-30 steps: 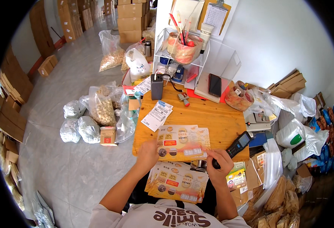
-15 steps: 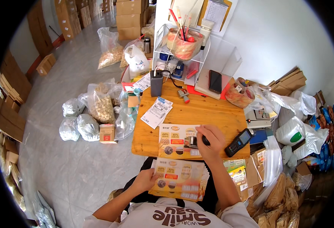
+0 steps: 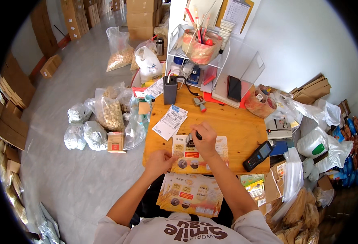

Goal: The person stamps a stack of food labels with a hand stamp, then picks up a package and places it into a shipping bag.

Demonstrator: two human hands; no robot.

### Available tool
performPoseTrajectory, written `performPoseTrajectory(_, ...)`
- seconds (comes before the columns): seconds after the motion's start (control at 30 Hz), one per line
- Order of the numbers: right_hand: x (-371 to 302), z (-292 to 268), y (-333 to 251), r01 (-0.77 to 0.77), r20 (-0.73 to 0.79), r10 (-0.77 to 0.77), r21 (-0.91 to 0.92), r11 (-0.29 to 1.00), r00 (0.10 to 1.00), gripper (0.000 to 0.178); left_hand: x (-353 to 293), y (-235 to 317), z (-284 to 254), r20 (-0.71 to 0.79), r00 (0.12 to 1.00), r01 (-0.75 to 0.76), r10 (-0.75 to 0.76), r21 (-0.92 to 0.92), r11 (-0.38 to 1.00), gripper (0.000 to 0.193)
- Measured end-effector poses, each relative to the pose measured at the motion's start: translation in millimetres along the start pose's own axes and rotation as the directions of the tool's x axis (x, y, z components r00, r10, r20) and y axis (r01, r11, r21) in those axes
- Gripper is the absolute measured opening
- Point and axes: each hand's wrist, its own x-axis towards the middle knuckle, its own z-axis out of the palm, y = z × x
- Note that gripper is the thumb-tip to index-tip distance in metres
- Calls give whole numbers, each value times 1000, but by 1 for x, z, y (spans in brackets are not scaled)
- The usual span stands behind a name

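My right hand's grip is wrapped around a black stamp, over the flat printed sheet at my twelve o'clock on the desk. My left hand touches the sheet's nine o'clock edge (I can't tell if it pinches). If the sheet slides, the stamp could smear. The pile at six o'clock could slip if my legs move.

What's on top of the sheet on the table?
Left hand overlaps the left edge of the sheet; right hand holds a black-handled tool over its upper part. Print beneath them is covered; can't tell if the tool touches.
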Motion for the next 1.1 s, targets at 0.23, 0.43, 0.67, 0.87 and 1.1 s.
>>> performPoseTrajectory(0.23, 33, -39, -37, -62, -44, 64, 55, 997, 997, 14, 19, -13, 11, 0, 999, 48, -48, -16, 999, 29)
performPoseTrajectory(0.43, 25, -89, -71, 15, -193, -24, -51, 999, 981, 19, 27, -36, 13, 47, 978, 207, -202, -253, 945, 20)
performPoseTrajectory(0.67, -16, -118, -71, -76, -122, 61, -122, 990, 991, 20, -3, -5, 8, -166, 948, -234, 273, 221, 947, 9)
performPoseTrajectory(0.87, -19, -133, -73, -106, -192, 72, -170, 980, 979, 19, -25, 10, 2, -334, 811, -334, 480, 409, 849, 10)
performPoseTrajectory(1.1, -9, -130, -74, -51, -207, 15, -172, 984, 978, 19, -33, -23, 11, -221, 956, -213, 193, -68, 975, 7)
